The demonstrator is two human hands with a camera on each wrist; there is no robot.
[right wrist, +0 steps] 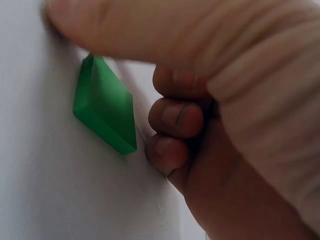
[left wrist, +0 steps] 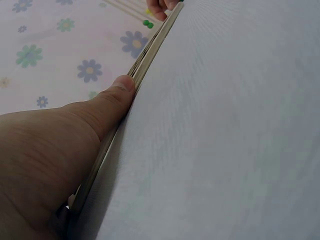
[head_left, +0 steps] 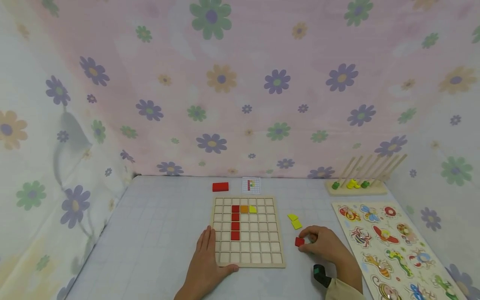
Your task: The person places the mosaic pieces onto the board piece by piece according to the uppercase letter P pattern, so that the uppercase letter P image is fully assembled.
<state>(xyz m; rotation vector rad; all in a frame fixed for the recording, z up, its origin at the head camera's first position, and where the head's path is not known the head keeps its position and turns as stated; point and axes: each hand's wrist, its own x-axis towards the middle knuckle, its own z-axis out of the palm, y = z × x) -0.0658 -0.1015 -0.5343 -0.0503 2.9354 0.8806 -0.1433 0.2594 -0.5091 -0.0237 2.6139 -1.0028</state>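
Note:
A wooden grid board point(head_left: 262, 264) lies in front of me in the head view. Red square tiles point(head_left: 235, 226) form a column on it, with an orange tile point(head_left: 244, 209) and a yellow tile with a rounded corner point(head_left: 253, 209) beside the top one. My left hand point(head_left: 206, 262) rests along the board's lower left corner, fingers straight on the left side, thumb point(left wrist: 117, 95) at the near edge. To the board's right, my right hand point(head_left: 324, 243) pinches a red tile point(head_left: 299, 241) between thumb and fingertips. A green tile point(right wrist: 107, 107) lies by its curled fingers in the right wrist view.
Two yellow pieces point(head_left: 296, 224) lie right of the board. Behind it are a red block point(head_left: 220, 187) and a pattern card point(head_left: 251, 186). At the right stand a peg rack point(head_left: 360, 190) with green and yellow pieces and an insect puzzle board point(head_left: 391, 246).

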